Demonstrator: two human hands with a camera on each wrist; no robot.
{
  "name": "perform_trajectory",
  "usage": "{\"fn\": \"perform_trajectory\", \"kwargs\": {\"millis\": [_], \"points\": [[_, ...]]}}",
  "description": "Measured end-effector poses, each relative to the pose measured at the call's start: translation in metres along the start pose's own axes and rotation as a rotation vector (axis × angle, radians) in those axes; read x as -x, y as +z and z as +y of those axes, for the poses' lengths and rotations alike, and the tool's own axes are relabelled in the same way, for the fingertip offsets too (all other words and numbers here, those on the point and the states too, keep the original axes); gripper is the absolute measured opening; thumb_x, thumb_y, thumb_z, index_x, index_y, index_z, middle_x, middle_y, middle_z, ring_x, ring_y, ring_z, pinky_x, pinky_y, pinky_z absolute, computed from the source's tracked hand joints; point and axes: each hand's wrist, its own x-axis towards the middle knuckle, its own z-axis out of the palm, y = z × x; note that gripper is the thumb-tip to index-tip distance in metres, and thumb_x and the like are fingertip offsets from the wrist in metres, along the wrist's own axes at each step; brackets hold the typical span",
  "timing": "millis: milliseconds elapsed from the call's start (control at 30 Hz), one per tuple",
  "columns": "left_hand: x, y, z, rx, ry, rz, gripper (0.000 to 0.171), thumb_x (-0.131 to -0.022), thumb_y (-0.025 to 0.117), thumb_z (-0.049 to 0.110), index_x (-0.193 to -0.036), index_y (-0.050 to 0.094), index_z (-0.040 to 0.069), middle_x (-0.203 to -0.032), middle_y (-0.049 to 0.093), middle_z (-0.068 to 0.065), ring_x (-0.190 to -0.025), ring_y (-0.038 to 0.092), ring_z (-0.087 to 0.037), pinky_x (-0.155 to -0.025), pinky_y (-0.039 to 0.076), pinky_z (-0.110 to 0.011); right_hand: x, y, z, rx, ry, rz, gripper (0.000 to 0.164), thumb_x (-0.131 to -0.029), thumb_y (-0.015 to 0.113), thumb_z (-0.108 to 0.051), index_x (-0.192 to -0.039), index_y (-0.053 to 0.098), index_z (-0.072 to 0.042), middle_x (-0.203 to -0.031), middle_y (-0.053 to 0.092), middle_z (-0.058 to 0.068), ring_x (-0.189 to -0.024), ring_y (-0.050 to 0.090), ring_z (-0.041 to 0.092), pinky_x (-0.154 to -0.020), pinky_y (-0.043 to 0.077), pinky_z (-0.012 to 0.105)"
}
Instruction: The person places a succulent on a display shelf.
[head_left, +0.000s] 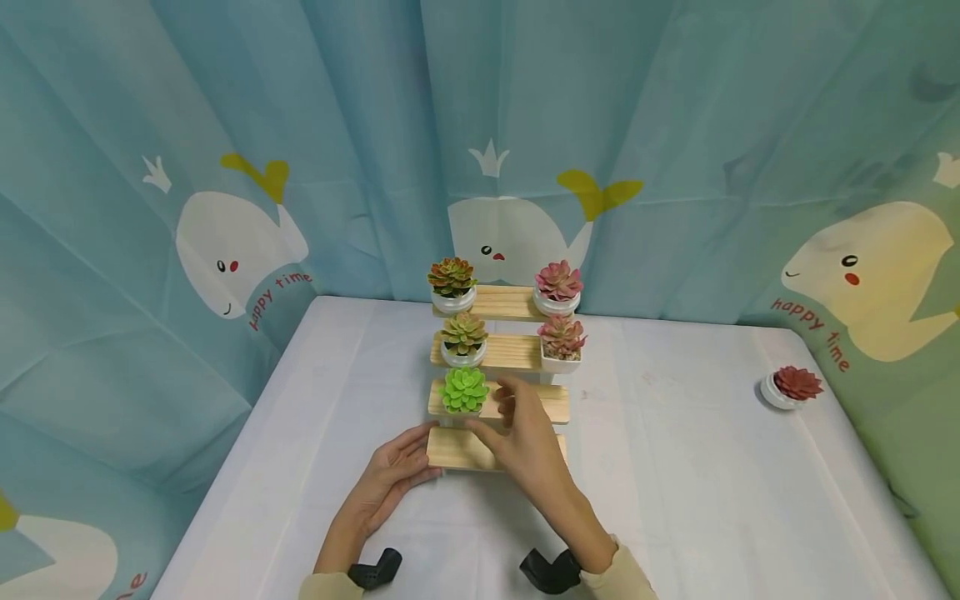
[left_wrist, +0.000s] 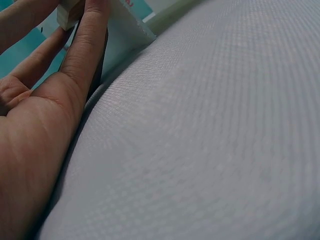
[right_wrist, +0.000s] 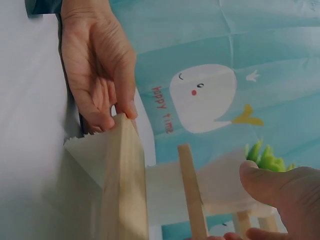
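Observation:
A wooden tiered plant stand with white side panels stands mid-table. My left hand holds the left end of its lowest plank, thumb and fingers at the corner in the right wrist view. On the tier above sits a bright green succulent in a white pot, at the left end. My right hand is just right of that pot, thumb and fingers spread apart. Its thumb is close to the pot in the right wrist view; whether they touch I cannot tell.
Higher tiers hold an orange-green succulent, a yellowish succulent and two pink succulents, all potted. A dark red succulent in a white pot lies tilted at the table's right side. A whale-print curtain hangs behind.

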Motion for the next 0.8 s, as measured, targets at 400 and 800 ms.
{"fn": "perform_trajectory", "kwargs": {"millis": [400, 800], "points": [[0.0, 0.0, 0.0, -0.003, 0.01, -0.001, 0.073, -0.104, 0.06, 0.006, -0.164, 0.019, -0.004, -0.171, 0.018, -0.028, -0.137, 0.054, -0.013, -0.105, 0.058, -0.029, 0.007, -0.035, 0.019, -0.09, 0.103, -0.115, 0.054, -0.093, 0.08, -0.017, -0.14, 0.058, -0.005, -0.125, 0.069, 0.012, -0.108, 0.065, 0.02, -0.095, 0.059, 0.039], [0.0, 0.0, -0.001, 0.005, 0.01, 0.001, 0.075, -0.103, 0.061, 0.006, -0.164, 0.018, -0.005, -0.171, 0.018, -0.029, -0.137, 0.054, -0.013, -0.106, 0.058, -0.03, 0.012, -0.074, 0.043, 0.002, 0.086, -0.056, 0.053, -0.094, 0.079, -0.018, -0.14, 0.056, -0.003, -0.128, 0.069, 0.011, -0.108, 0.065, 0.022, -0.093, 0.061, 0.039]]}}
